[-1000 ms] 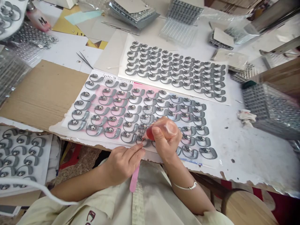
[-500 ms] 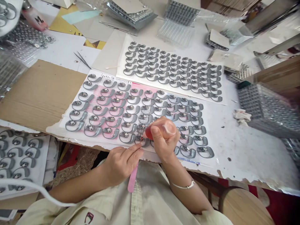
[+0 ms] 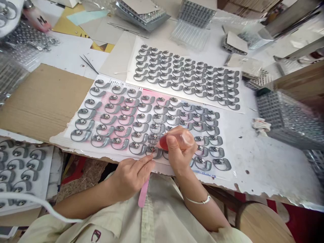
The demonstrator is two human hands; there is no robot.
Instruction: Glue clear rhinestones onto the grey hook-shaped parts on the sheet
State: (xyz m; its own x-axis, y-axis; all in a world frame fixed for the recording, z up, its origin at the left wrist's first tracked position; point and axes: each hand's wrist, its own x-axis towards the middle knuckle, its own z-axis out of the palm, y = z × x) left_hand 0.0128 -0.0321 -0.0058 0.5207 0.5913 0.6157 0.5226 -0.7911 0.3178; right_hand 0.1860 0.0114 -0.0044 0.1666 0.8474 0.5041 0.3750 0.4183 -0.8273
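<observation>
Cluttered tabletop [image 3: 265, 162] ends in a ragged near edge, with bare cardboard [image 3: 45, 101] to the left and bare white room to the right. Our right hand [image 3: 181, 153] grips a red-tipped bottle [image 3: 178, 136], its tip at a grey hooked part [image 3: 152, 149] in the sheet's [image 3: 63, 136] nearest row. Our left hand [image 3: 130, 177] pinches a pink stick [image 3: 143, 194], forefinger just beside that part. A far flask [image 3: 37, 18] bears a dark M.

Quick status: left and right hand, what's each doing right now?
Left hand: closed on pink stick, fingertip at grey piece.
Right hand: closed on red-tipped bottle.
</observation>
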